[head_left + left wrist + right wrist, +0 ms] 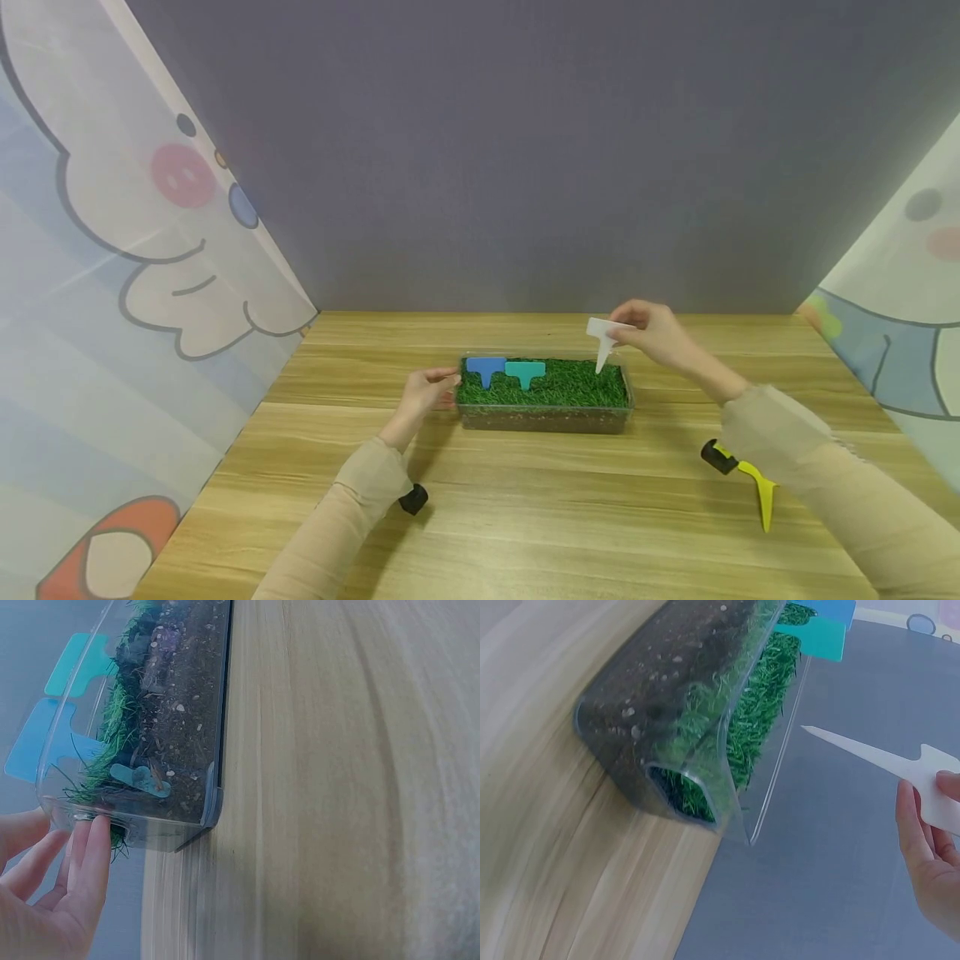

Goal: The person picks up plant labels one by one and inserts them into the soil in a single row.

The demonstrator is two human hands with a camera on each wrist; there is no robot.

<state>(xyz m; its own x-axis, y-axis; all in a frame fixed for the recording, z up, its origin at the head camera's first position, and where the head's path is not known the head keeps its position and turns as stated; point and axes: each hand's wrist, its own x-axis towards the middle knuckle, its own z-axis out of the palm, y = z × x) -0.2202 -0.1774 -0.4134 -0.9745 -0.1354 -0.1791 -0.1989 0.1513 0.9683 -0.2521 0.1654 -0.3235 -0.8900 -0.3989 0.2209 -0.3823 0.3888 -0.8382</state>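
Head view: blue T-marker (pixel 486 367) and teal T-marker (pixel 525 370) stand planted; your right hand (pixel 651 333) pinches a white T-marker (pixel 602 335) over the clear plastic box (pixel 543 420), straight-fingered left hand (pixel 420 395) touching it; yellow T-marker (pixel 766 498) unplanted.

A: You face a plain purplish-grey wall (pixel 480 167) beyond the table (pixel 525 508).

B: On your left hangs a creased sheet (pixel 97 275), pale, with a big cartoon and its pink snout (pixel 183 176).

A: Your right has another cartoon sheet (pixel 907 292), cut by the view's edge.

B: And your tabletop is streaky wood grain, shinier toward you.
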